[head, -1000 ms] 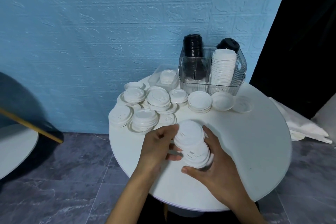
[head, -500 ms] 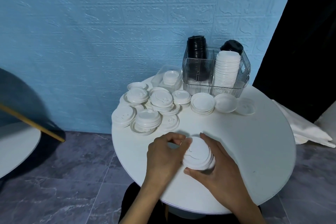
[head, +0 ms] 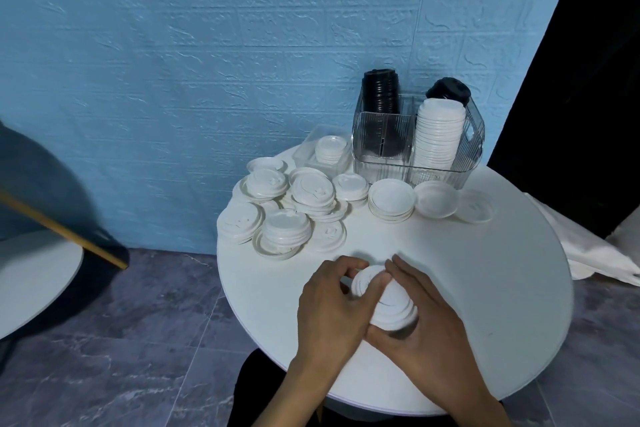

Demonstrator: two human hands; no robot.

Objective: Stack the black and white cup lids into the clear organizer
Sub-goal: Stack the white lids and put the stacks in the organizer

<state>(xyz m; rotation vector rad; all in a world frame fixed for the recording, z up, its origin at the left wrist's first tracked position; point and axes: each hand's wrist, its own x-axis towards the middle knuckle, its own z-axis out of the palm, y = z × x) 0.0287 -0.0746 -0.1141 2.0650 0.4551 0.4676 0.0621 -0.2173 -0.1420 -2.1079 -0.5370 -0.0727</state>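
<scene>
Left hand: the left hand [head: 329, 308] curls round the white lid stack [head: 386, 302], thumb on top.
Right hand: the right hand [head: 424, 326] cups the same stack from the right and beneath.
Stack: tilted, pinned between both hands above the near table [head: 485, 288].
Organizer: the clear organizer [head: 415, 146] sits well apart at the far edge.

My left hand [head: 332, 308] bare, no glove, no ring, no watch. My right hand [head: 426, 319] same: bare, nothing worn at wrist. Both forearms uncovered to frame edge, no sleeve visible. Dark clothing below table edge, between my arms; detail indistinct.
</scene>
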